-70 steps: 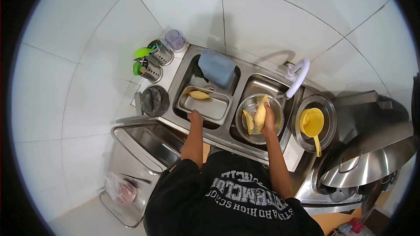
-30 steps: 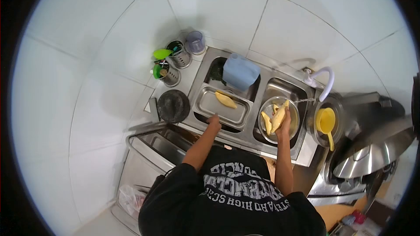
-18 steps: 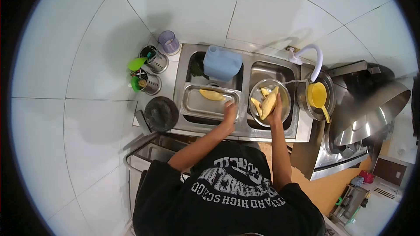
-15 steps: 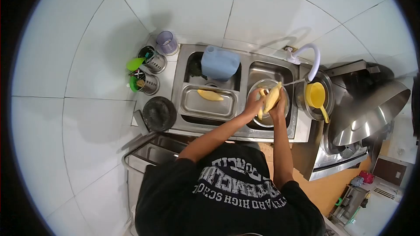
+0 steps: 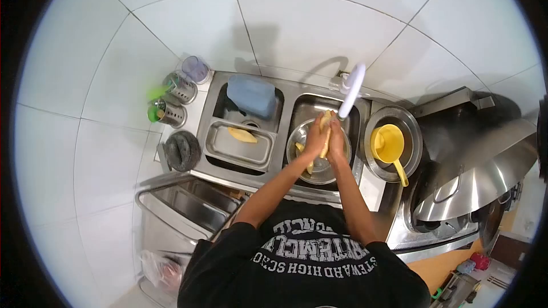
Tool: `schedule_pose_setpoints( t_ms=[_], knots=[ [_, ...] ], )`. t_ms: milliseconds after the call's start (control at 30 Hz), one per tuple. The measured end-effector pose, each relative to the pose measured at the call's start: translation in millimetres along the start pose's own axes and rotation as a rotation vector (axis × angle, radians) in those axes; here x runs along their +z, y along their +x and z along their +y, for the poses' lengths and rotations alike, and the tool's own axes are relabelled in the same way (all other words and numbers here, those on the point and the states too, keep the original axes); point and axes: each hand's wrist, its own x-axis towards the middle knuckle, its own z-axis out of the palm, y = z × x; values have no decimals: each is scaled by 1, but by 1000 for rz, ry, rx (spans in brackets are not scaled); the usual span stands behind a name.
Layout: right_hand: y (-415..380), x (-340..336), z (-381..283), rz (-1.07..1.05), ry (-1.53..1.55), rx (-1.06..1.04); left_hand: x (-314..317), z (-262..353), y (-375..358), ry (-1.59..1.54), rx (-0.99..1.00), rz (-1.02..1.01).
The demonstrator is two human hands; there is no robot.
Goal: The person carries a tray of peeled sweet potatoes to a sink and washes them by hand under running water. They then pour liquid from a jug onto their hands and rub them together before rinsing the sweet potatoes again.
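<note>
Two perforated metal holders [image 5: 173, 115] well left of the round bowl [image 5: 324, 174], green utensils [image 5: 158, 92] in them. Nearer, left of the bowl: steel tray [image 5: 222, 147], one yellow piece [image 5: 242, 135] inside; blue jug [image 5: 251, 96] also left of the bowl, farther back. Bowl has loose yellow pieces [image 5: 310, 167] at its left side. Over the bowl, left hand [image 5: 315, 140] and right hand [image 5: 337, 141] pressed together around a held yellow piece [image 5: 326, 146]. Just right of the bowl: metal pan [image 5: 412, 137], yellow dipper [image 5: 388, 144] in it.

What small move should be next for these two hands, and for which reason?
Probably turn the yellow piece slightly, to rub another side: the left hand and right hand both clasp it over the bowl, near the faucet.
</note>
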Motion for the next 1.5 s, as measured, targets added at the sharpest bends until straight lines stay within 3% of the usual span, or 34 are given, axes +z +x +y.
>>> schedule_pose_setpoints(
  t_ms=[33, 67, 100, 167, 200, 233, 300, 333, 400, 433, 467, 500, 567, 600, 667, 700, 767, 800, 900, 967, 1000, 1033, 1067, 1100, 1133, 1167, 1200, 1233, 1300, 1333, 1433, 1467, 1500],
  knots=[
    [-9, 10, -7, 17, -62, -10, -4, 9, 7, -180, -177, -63],
    [-7, 4, 7, 83, -232, -90, -5, -25, 27, -466, -167, -103],
    [-4, 0, 13, -13, -447, -246, 0, -17, 25, -463, -173, -85],
    [2, -8, 12, -55, -547, -278, 9, -5, 15, -468, -164, 118],
    [7, -15, 13, -65, -448, -219, 18, -8, 16, -439, -42, 220],
    [11, -18, 16, -77, -346, -157, 16, -10, 21, -421, -46, 239],
    [-9, -1, 11, -72, -333, -146, 5, -10, 33, -118, 37, 174],
    [-22, 6, 6, -74, -549, -336, 3, -3, 40, -87, -105, 199],
    [-31, 5, 10, -126, -900, -688, -4, 17, 46, 50, -203, 134],
    [-25, -3, 12, -139, -895, -683, -11, 24, 48, 188, -310, 59],
    [-13, -6, 7, -101, -1033, -626, -9, -22, 70, 693, -315, 67],
    [1, -7, 3, -58, -1168, -567, 0, -20, 61, 701, -318, 76],
    [32, -14, 1, 61, -586, -420, 14, -6, 30, 183, -49, 230],
    [34, -14, -10, -17, -154, -35, 14, 3, 25, 185, -53, 232],
    [17, -5, -14, 5, -103, -34, 18, 21, 24, -118, 243, 144],
    [7, 4, -20, 19, -58, -35, 13, 29, 29, -126, 251, 139],
    [-4, 11, -23, 52, -143, -116, -5, 41, 40, 45, 62, -188],
    [3, 7, -15, 24, -243, -190, -2, 29, 48, -484, -197, -137],
    [33, -5, 5, 115, -421, -252, 12, 16, 37, -208, -83, 12],
    [52, -10, 3, 162, 69, -15, 16, 6, 21, -149, -76, 33],
    [47, -8, -3, 129, 127, 41, 21, -3, 20, -14, 116, 152],
    [39, -1, -2, 132, 125, 37, 24, -11, 21, 122, 306, 270],
    [32, 2, 5, 81, -34, -52, 13, -5, 26, 70, 73, 161],
    [24, 5, 10, 31, -197, -141, 3, 7, 29, 60, 71, 155],
    [9, 12, 13, 39, -206, -145, -6, 21, 32, -328, -126, 77],
    [-8, 23, 14, 45, -495, -283, -8, 28, 33, -711, -328, -10],
    [-21, 32, 10, 50, -781, -417, -4, 25, 34, -545, -228, 46],
    [-27, 37, 5, 62, -781, -420, -7, 18, 32, -543, -229, 34],
    [-38, 48, -14, 23, -924, -402, -16, -8, 28, -349, 41, -39],
    [-47, 51, -26, 49, -1309, -340, -14, -22, 43, 80, 91, 134],
    [-30, 40, -21, 160, -1247, -252, -20, -14, 18, 80, -16, 120],
    [-5, 21, 4, 161, -881, -449, -15, -20, 12, 148, 187, 177],
    [12, 10, 13, 171, -874, -449, -15, -12, -1, 154, 189, 168]
  ],
)
